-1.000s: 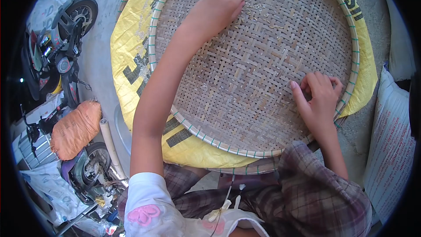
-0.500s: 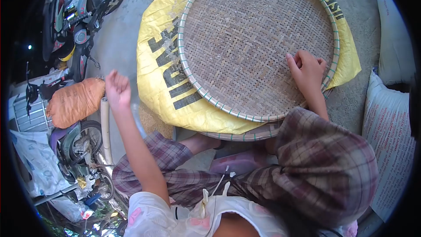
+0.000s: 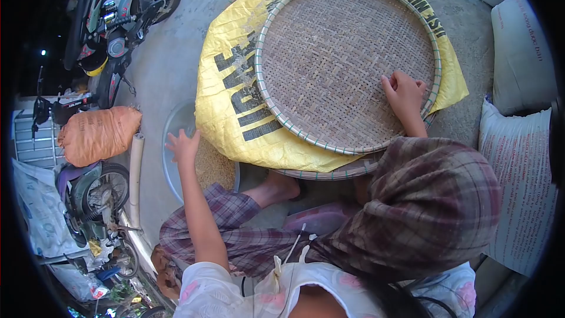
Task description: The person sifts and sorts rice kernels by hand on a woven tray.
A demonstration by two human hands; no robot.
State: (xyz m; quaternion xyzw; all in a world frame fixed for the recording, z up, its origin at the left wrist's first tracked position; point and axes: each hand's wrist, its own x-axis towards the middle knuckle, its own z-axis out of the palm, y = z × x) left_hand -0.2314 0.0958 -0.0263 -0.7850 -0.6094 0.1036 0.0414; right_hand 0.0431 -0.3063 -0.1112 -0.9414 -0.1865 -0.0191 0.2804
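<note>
A round woven bamboo tray point(image 3: 335, 53) with a green-stitched rim lies on a yellow sack point(image 3: 226, 100) with black lettering. Part of another woven rim point(image 3: 329, 174) shows beneath the sack. My right hand point(image 3: 405, 95) rests over the right side of the tray, its fingers curled together; what they hold, if anything, is too small to name. At the left, my left hand point(image 3: 184, 144) is spread and empty above a basin point(image 3: 171, 165) of grain point(image 3: 212, 162).
Motorbikes point(image 3: 118, 47) stand at the left, near an orange sack point(image 3: 100, 134) and a pale pipe point(image 3: 136, 179). White filled sacks point(image 3: 521, 171) line the right side. My bent legs and a pink sandal point(image 3: 315, 218) are just below the tray.
My left hand has opened from a closed shape and moved down and right, over the basin. More of the basin shows. The tray appears shifted with the camera view.
</note>
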